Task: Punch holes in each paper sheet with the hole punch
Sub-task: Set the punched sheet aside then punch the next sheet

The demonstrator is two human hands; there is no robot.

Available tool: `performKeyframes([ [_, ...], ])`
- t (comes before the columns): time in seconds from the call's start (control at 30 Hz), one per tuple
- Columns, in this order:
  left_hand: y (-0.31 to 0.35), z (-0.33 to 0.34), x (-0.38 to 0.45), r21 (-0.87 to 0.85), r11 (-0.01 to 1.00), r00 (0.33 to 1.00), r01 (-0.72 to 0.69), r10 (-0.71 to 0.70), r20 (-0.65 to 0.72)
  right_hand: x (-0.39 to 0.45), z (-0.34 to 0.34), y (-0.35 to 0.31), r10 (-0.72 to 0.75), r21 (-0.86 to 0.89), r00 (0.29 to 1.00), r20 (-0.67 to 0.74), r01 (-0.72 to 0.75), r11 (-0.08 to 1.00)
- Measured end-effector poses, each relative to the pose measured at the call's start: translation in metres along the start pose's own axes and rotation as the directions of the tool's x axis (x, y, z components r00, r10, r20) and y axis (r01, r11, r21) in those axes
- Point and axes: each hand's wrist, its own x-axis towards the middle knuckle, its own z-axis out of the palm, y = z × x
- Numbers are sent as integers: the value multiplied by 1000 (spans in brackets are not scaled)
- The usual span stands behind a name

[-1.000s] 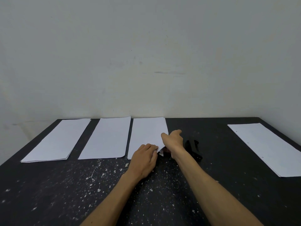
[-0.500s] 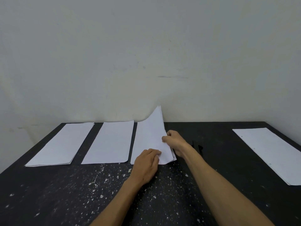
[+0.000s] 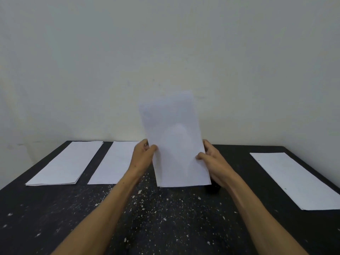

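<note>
A white paper sheet or thin stack (image 3: pixel 174 142) stands nearly upright above the black table (image 3: pixel 165 218). My left hand (image 3: pixel 142 157) grips its left edge and my right hand (image 3: pixel 213 162) grips its right edge, thumbs on the near face. The black hole punch (image 3: pixel 213 188) lies on the table behind my right wrist, mostly hidden. Two more white paper stacks lie flat at the left: one far left (image 3: pixel 64 164) and one beside it (image 3: pixel 116 162). Another paper stack (image 3: pixel 294 179), with small holes along its left edge, lies at the right.
The table is dark and speckled with white flecks. A plain pale wall (image 3: pixel 165 61) rises right behind its far edge. The table's left and right edges slope away near the outer paper stacks.
The third sheet from the left was lying flat, then its far end rose. Both hands have now lifted it off the table and hold it upright by its side edges.
</note>
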Motion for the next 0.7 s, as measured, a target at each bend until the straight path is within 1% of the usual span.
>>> performKeyframes([
  [0.1,25,-1,-3,-28,997,996,-77,76,-51,-1,4,-9,-91,-13,995,-49,91,996],
  [0.23,40,1,-18,-43,990,985,-134,128,-117,-1,18,-15,-125,39,985,-122,130,991],
  [0.37,23,2,-40,-4,995,983,-98,96,-158,-8,33,4,-132,52,978,-161,142,988],
  [0.47,5,2,-52,57,997,989,-58,65,-136,-14,38,22,-147,22,964,-220,155,988],
  [0.57,0,4,-51,105,993,991,-61,73,-111,-15,41,25,-169,0,954,-249,175,985],
  [0.7,12,7,-46,77,993,987,-86,95,-127,-11,42,15,-206,-51,947,-247,199,979],
])
